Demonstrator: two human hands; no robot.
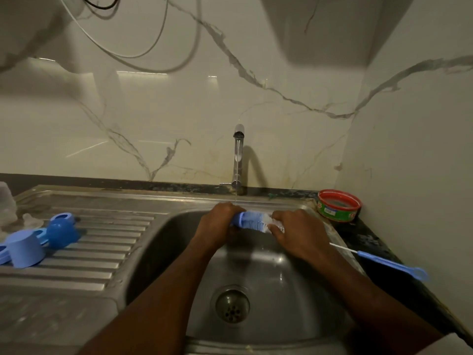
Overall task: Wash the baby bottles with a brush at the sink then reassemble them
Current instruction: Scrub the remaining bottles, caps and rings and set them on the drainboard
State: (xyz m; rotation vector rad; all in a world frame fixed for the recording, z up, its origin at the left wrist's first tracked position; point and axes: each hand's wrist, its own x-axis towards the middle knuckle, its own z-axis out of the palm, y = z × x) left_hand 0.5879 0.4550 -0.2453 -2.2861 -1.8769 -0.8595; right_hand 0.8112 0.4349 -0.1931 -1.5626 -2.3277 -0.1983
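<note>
Both hands over the sink (179, 221) basin under a thin tap (238, 160) stream: left hand (220, 224) fingers curled round the blue bottle brush (252, 221), right hand (294, 234) gripping its white bristle end. Blue caps (25, 249) lie on the drainboard at left, thin straw brush (384, 262) on the counter at right.

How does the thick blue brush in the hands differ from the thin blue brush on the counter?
The thick blue bristle brush is held over the steel sink by the left hand and right hand; the thin blue-handled brush lies untouched on the counter. The thick one has a broad blue head, the thin one a narrow white tip. Both are blue.
</note>
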